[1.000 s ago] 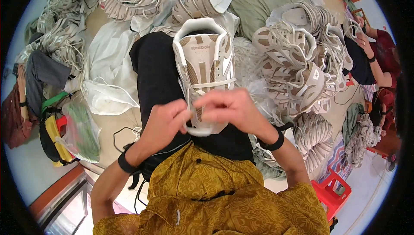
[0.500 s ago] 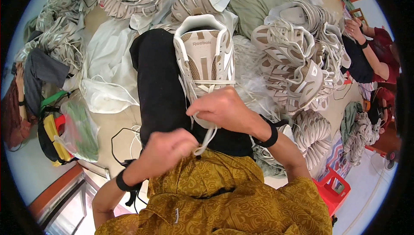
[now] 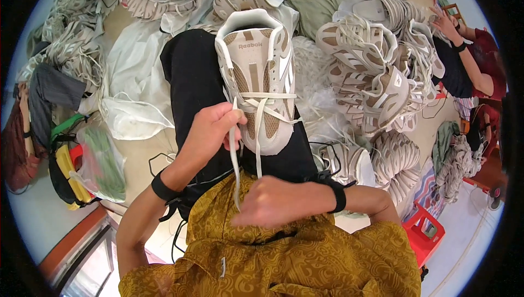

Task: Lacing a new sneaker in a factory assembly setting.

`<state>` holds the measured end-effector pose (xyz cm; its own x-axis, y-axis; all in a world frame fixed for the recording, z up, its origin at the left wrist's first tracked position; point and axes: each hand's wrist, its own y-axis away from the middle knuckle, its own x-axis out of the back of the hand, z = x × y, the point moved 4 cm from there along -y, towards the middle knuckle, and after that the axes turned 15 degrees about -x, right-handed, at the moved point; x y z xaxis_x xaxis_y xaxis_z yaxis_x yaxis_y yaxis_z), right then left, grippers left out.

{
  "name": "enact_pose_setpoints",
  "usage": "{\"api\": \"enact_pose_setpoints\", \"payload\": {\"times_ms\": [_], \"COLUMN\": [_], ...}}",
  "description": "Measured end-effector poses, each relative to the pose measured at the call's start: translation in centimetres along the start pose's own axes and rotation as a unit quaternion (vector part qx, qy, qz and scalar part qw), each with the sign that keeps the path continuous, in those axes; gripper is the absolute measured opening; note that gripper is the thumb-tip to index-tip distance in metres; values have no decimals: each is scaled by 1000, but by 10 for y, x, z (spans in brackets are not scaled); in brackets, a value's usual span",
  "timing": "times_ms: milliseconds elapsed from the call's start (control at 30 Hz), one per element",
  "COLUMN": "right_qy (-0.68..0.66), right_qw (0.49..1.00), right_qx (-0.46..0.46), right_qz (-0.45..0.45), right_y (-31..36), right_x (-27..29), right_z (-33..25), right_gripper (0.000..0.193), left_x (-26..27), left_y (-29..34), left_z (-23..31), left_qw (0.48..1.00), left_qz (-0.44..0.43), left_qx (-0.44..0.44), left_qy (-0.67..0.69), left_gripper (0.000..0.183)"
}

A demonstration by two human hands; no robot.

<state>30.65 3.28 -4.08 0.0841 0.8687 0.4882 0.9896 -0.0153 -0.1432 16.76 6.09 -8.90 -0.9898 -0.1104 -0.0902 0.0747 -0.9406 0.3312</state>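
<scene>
A beige and white sneaker upper [image 3: 251,60] lies over my black-covered thighs, its opening pointing away from me. A flat cream shoelace [image 3: 267,96] runs straight across the lower eyelets and crosses over toward the toe, with one strand hanging down past it. At the upper's left edge, my left hand [image 3: 210,130] pinches the lace between thumb and forefinger. From there a length of lace drops to my right hand [image 3: 275,201], which is closed around it just above my lap and slightly blurred. Its fingertips are partly hidden.
Stacked sneaker uppers [image 3: 365,73] stand close on the right, with more piles far left and at the back. White plastic sheeting [image 3: 136,73] lies left of my legs. A red stool [image 3: 423,234] is at lower right. Another person's arm [image 3: 469,62] shows at far right.
My left hand has moved up to the upper's left edge and now grips lace. My right hand has dropped from the toe toward my lap. Crossed lace now shows over the toe end.
</scene>
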Motion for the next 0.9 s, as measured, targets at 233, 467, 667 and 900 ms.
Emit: {"api": "enact_pose_setpoints", "payload": {"times_ms": [233, 467, 667, 900], "right_qy": [-67, 86, 29, -118], "right_qw": [940, 949, 957, 988], "right_qx": [-255, -206, -160, 29], "right_qz": [217, 222, 240, 98], "right_y": [6, -35, -20, -16], "right_x": [76, 53, 57, 14], "right_z": [48, 47, 47, -3], "right_gripper": [27, 17, 10, 8], "left_x": [-13, -49, -18, 11], "left_y": [69, 116, 91, 26], "left_z": [28, 38, 14, -3], "left_qw": [942, 904, 968, 997], "left_qz": [-161, -257, -184, 18], "left_qx": [-159, -284, -113, 39], "left_qy": [-247, -188, -129, 66], "left_gripper": [20, 11, 19, 32]}}
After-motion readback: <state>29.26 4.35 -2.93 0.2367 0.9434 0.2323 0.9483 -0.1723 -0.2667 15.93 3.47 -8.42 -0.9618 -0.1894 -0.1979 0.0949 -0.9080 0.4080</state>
